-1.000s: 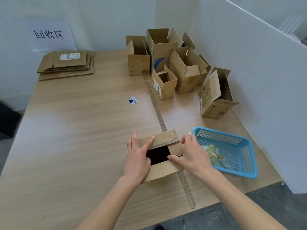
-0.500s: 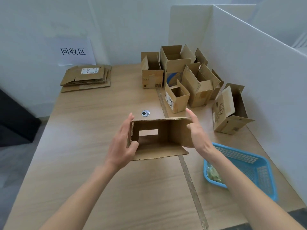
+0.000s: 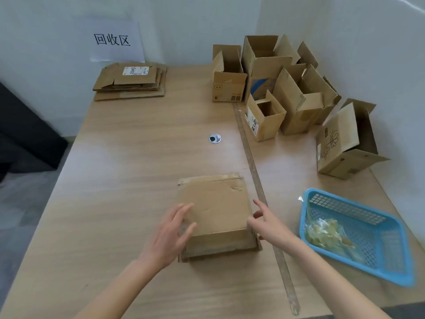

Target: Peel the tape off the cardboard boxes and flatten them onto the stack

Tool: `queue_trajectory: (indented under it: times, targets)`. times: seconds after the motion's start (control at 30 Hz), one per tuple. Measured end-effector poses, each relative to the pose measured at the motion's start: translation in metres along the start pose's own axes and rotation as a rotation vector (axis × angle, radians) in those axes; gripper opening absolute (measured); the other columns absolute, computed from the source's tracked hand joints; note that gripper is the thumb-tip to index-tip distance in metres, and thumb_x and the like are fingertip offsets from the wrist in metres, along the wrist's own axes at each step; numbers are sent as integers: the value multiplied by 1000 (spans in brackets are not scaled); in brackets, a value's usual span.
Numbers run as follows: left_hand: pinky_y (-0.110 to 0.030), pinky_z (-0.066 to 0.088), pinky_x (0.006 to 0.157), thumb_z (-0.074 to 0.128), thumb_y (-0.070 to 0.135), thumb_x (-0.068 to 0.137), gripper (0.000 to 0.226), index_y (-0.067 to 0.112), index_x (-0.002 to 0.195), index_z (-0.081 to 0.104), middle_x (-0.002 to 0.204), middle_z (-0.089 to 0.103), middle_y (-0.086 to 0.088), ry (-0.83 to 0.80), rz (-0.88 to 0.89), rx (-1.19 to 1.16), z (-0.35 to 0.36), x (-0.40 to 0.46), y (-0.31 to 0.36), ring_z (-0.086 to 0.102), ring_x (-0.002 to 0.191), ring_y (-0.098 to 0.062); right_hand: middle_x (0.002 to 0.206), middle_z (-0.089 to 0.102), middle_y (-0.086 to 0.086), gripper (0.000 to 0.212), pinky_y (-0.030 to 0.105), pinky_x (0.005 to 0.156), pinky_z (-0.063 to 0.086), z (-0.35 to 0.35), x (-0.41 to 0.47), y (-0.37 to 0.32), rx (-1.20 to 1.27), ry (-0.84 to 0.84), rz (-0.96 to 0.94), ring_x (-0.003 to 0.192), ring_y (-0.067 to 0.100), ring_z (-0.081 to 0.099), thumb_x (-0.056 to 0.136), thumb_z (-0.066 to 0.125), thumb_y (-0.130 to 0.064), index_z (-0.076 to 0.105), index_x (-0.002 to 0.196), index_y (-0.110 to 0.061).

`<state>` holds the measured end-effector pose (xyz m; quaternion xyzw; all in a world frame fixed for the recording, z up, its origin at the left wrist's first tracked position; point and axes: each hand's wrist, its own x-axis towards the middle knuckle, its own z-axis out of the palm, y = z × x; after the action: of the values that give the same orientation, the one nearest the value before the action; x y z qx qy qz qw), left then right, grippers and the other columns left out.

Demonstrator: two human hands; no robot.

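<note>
on the wide wooden surface (image 3: pixel 128 171), everything grouped by stage of the job. at the far right, against the white partition, a cluster of open boxes (image 3: pixel 282 88) standing upright with flaps raised, probably parked there as the waiting pile. one lying tipped on its side (image 3: pixel 342 143) nearer the edge, printed with a flower outline and a small "9". a small box (image 3: pixel 264 120) at the front of the cluster carrying a white label with dark print, too blurred to read; a blue shape showing on the tall one behind it.

at the far left corner, the stack (image 3: pixel 131 81) of flattened cardboard, sitting right under a paper sign (image 3: pixel 113 40) reading "回收区", so likely the drop-off spot. white shipping label on the top sheet, text illegible.

near the right edge, a blue basket (image 3: pixel 358 236) holding crumpled clear tape (image 3: pixel 326 233), seemingly kept within reach for peeled strips.

in the near middle, the flattened box (image 3: pixel 216 210) lying collapsed, well apart from the stack, a bit of tape residue along its far edge. left hand (image 3: pixel 172 233) laid over the left side, fingers spread and fairly straight, pressing down rather than gripping. right hand (image 3: pixel 264 222) at the right edge, fingers apart and loosely extended, touching the side, seemingly squaring the piece flat.

between the near box and the cluster, a small round metal grommet (image 3: pixel 214 138).
</note>
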<state>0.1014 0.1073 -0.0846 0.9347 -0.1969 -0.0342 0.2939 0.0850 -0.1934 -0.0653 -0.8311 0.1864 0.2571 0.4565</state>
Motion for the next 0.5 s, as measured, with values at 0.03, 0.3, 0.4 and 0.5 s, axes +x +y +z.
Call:
queue_trajectory:
  times: [0.03, 0.3, 0.4, 0.5]
  targets:
    - [-40, 56, 88, 52, 52, 97, 61, 23, 150, 42, 141, 47, 4, 51, -81, 14, 1, 9, 5, 56, 106, -12, 125, 54, -4, 83, 41, 96, 54, -1, 5, -3, 23, -10, 6, 109, 16, 60, 82, 57, -42, 26, 158, -33]
    - [-35, 35, 117, 97, 32, 63, 131, 30, 162, 12, 161, 33, 0, -99, -571, -594, 10, 59, 9, 39, 142, -18, 145, 54, -13, 100, 43, 111, 46, 1, 38, -4, 203, 75, -45, 130, 12, 54, 71, 73, -75, 36, 153, -31]
    - [-26, 45, 102, 98, 16, 61, 123, 37, 158, 26, 142, 50, 13, -58, -525, -692, 3, 63, 18, 53, 126, -13, 141, 51, -8, 106, 45, 106, 50, -6, 37, -15, 189, 118, -111, 126, 16, 56, 77, 84, -49, 17, 159, -42]
    - [-29, 43, 107, 100, 17, 58, 129, 47, 157, 22, 135, 48, 28, 100, -413, -641, -16, 76, 30, 49, 129, -7, 131, 53, -2, 122, 48, 93, 58, -30, 34, -37, 223, 161, -187, 115, 23, 63, 74, 92, -27, 6, 156, -54]
